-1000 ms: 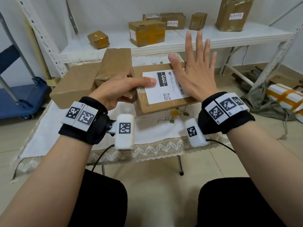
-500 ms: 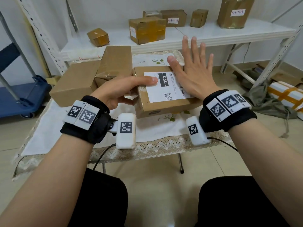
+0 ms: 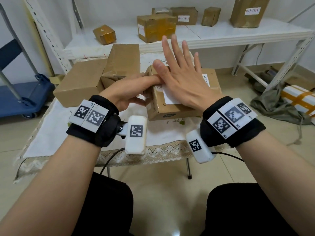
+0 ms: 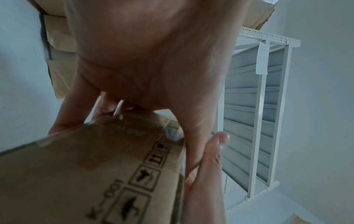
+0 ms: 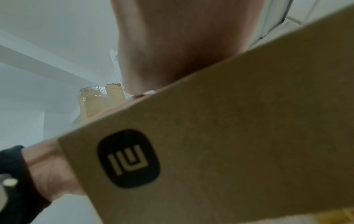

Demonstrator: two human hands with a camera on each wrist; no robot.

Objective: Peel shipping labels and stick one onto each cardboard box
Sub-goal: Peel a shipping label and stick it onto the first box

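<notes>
A cardboard box [image 3: 170, 109] lies on the small table with a white shipping label [image 3: 170, 97] on its top face. My right hand [image 3: 180, 72] lies flat on the label with straight, spread fingers and hides most of it. My left hand [image 3: 129, 92] grips the box's left end, one digit stretched along the top edge and meeting the right thumb. The left wrist view shows the left hand [image 4: 153, 60] wrapped over the printed side of the box [image 4: 76, 166]. In the right wrist view the right palm [image 5: 182, 45] rests above the logo face of the box [image 5: 229, 136].
Two plain brown boxes [image 3: 80, 82] [image 3: 122, 60] sit at the table's left rear, touching the held box's corner. A white cloth [image 3: 51, 130] covers the table. The white shelf [image 3: 221, 36] behind carries several boxes. A blue cart [image 3: 22, 96] stands left; a taped white parcel [image 3: 298, 97] lies on the floor, right.
My right hand has slid left across the label, from its right part to covering most of it, and its thumb now meets the left hand. The left hand keeps its grip.
</notes>
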